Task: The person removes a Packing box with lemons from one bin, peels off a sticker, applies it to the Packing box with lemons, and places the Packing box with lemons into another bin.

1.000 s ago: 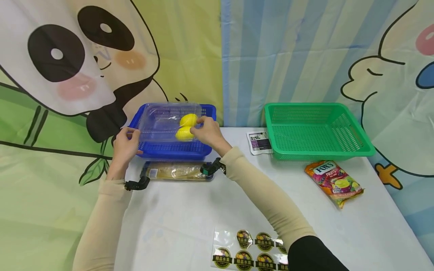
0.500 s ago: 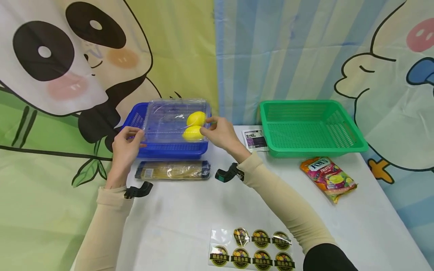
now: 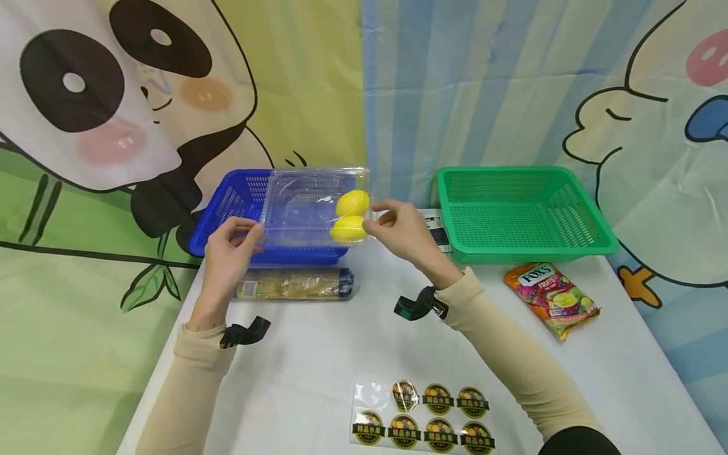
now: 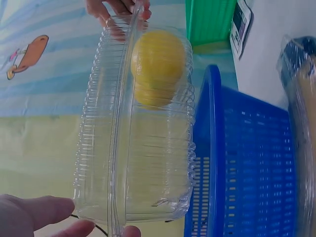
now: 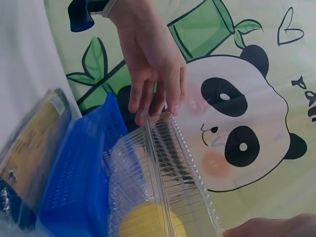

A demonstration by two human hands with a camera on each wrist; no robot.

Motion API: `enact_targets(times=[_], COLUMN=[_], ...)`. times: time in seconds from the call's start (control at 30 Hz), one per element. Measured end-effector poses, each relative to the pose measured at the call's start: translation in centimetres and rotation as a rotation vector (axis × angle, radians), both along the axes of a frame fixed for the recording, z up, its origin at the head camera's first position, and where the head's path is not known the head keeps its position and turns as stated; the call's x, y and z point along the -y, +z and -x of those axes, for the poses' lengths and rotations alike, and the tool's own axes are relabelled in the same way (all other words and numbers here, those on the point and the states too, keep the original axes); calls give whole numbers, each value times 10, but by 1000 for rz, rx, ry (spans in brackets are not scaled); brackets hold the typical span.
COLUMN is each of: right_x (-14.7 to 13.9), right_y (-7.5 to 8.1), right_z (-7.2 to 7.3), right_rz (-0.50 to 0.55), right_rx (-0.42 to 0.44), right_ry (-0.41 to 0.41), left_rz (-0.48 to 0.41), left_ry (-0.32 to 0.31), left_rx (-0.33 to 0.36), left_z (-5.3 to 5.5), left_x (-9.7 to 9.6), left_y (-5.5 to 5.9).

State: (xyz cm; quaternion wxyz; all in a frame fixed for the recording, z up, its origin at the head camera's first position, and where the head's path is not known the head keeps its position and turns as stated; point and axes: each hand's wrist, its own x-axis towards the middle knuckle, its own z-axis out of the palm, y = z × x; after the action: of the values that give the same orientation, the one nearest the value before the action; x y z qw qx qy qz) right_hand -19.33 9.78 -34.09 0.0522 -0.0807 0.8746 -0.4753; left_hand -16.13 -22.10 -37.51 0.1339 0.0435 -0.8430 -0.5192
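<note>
Between my two hands is a clear plastic clamshell box (image 3: 301, 205), its lid closed and its rim flange facing me. Two yellow lemons (image 3: 352, 203) lie inside it, toward the right end. My left hand (image 3: 230, 259) pinches the box's left end by the rim. At the opposite end, my right hand (image 3: 405, 232) pinches the rim beside the lemons. The box is held up over the blue basket (image 3: 224, 205), overlapping its right part in the head view. In the left wrist view, the box (image 4: 153, 163) appears raised, with the basket's rim (image 4: 215, 148) alongside.
A long pack of dry noodles (image 3: 296, 284) lies in front of the blue basket. To the right stands a green basket (image 3: 526, 221), with a small white packet (image 3: 436, 230) at its left and a Fox's candy bag (image 3: 552, 300) before it. A sticker sheet (image 3: 421, 417) lies nearest me.
Both hands have carried the box with the lemons to the right, so it now reaches past the blue basket's right edge. The grips stay the same.
</note>
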Motion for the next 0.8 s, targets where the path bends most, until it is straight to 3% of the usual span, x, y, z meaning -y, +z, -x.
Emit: enact_targets(times=[0.33,0.8], right_x=[-26,-64], right_y=[-7,-11], right_z=[-12,-33], right_rz=[-47,-26], right_rx=[0,31], right_ry=[-39,-80], left_rz=[27,9], left_ry=[-59,-164], left_rx=[-66,-53], left_z=[-6,-14], left_x=[-23,-52], left_y=[-6,-12])
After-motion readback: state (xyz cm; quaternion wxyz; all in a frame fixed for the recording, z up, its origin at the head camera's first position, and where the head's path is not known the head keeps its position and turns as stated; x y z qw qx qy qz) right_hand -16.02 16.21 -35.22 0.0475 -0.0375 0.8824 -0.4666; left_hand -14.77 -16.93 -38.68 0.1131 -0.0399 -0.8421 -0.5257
